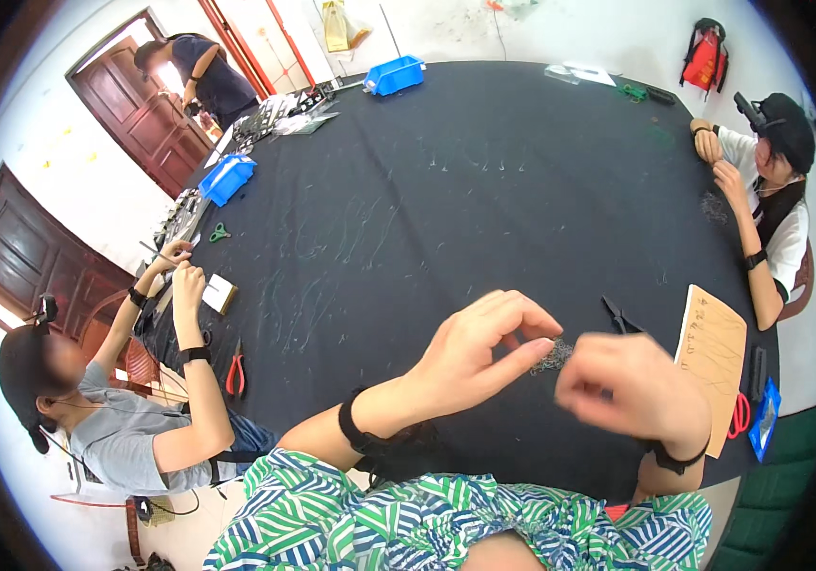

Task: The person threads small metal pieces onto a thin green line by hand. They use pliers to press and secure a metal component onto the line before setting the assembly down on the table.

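Observation:
My left hand [484, 350] is over the near part of the black-covered table, its thumb and index finger bent toward each other in a pinch. Whatever lies between those fingertips is too small to make out. Close by on the right, my right hand [632, 388] is curled with its fingers drawn in and slightly blurred; I cannot see what it holds. A pile of tiny grey metal pieces [553, 358] lies between the two hands, partly hidden by them. Just beyond my right hand lies a black-handled tool [615, 312], partly covered by that hand.
A brown cardboard sheet [716, 357], red-handled scissors [739, 416] and a blue packet [765, 421] are at the right. Thin strands [370, 233] are spread over the black cloth [541, 228]. Co-workers sit left and right; another person stands far left. Blue bins [395, 76] line the far edge.

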### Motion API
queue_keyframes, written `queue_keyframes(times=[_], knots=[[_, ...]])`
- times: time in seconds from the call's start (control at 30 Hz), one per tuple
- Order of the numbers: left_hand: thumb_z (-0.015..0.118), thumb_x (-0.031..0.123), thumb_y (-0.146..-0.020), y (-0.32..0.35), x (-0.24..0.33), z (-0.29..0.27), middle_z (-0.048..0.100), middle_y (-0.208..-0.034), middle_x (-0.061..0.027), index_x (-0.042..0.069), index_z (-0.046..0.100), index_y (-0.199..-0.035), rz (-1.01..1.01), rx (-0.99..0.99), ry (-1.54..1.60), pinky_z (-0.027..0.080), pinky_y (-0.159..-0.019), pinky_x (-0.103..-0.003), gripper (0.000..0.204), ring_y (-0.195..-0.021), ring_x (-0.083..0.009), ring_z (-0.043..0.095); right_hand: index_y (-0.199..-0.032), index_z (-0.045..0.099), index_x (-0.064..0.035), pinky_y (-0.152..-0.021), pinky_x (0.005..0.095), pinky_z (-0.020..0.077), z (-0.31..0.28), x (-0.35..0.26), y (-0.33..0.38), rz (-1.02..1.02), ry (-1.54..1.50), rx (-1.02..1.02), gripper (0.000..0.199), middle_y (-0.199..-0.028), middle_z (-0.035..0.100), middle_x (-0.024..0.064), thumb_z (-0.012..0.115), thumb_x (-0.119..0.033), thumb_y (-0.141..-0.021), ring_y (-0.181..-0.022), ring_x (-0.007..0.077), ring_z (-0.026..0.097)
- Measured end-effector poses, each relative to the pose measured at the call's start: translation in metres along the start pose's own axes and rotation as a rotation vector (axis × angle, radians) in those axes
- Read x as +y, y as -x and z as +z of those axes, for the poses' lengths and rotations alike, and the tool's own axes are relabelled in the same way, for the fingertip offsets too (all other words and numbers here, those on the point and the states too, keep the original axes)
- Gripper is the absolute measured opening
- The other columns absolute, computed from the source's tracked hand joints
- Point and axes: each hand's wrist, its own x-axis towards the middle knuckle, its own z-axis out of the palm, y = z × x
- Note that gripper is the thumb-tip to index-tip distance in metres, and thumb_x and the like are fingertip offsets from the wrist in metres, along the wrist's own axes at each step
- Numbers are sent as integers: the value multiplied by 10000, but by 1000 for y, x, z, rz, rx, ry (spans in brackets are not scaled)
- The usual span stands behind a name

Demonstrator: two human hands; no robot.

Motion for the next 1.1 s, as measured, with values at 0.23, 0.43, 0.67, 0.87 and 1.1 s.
queue_keyframes(times=[0.23,0.43,0.67,0.87,1.1], knots=[[576,162,-1000,16,30,-28,690,-881,-101,6,683,-1049,-286,-455,109,512,-784,-333,196,-839,-207,663,-841,593,-47,-558,347,475,0,-5,12,71,41,144,120,-781,582,89,697,-32,-785,-647,258,626],[625,79,-952,36,40,-64,657,-811,-66,-5,690,-931,-305,-42,-235,471,-646,-270,109,-723,-123,617,-858,572,-22,-598,347,479,-2,11,10,107,100,201,109,-800,592,100,668,-18,-808,-666,250,627],[664,109,-922,52,34,-83,616,-747,-38,1,677,-900,-422,-3,-492,419,-562,-277,111,-613,-114,544,-896,571,-24,-640,359,482,8,23,4,103,119,135,102,-826,605,107,658,-56,-853,-715,266,623],[656,158,-910,39,-6,-61,661,-1073,-113,33,651,-1060,-88,79,-1012,490,-888,-395,196,-1024,-291,620,-877,579,-27,-670,374,504,15,33,2,119,190,119,91,-833,625,114,658,-65,-854,-748,282,645],[455,236,-1066,5,-31,13,681,-964,-82,-1,587,-1166,-327,-282,76,527,-842,-326,290,-879,-164,654,-862,575,-32,-664,389,510,26,34,-1,119,178,69,119,-820,628,116,681,-75,-833,-760,296,659]])
